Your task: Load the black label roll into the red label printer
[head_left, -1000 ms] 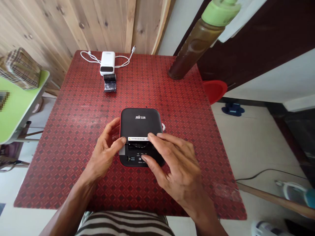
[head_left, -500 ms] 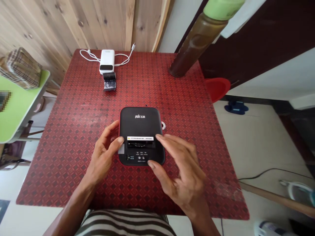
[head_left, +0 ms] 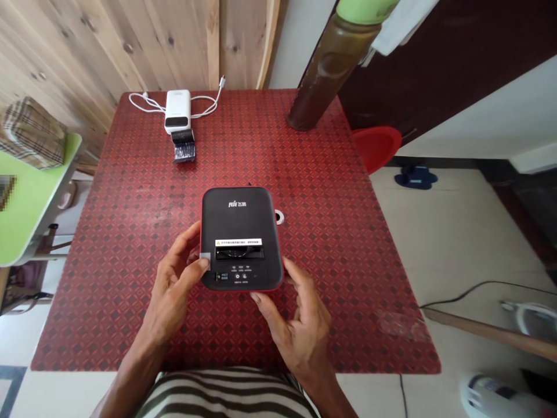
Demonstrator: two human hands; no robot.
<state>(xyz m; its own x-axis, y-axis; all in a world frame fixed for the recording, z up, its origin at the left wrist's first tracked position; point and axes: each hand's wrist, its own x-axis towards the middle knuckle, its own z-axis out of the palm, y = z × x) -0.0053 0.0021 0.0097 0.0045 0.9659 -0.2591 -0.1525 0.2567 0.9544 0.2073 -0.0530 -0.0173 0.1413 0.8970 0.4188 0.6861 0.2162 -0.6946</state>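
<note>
A black printer with rounded corners and red sides is over the red patterned table. On its top are a white warning strip above a dark slot and small buttons near the front. My left hand grips its left side, thumb on the top edge beside a grey tab, fingers curled underneath. Round the front right corner is my right hand, thumb at the front edge and fingers against the right side. A white ring-shaped thing with a dark centre shows beside the printer's right side, partly hidden.
A white power bank with a white cable lies at the back left, with a black crumpled piece before it. A tall brown bottle with a green lid stands at the back. A red stool is beyond the right edge.
My right hand has come off the printer's top and moved down to its front right corner. The left thumb has slid slightly towards the edge. The view has shifted slightly.
</note>
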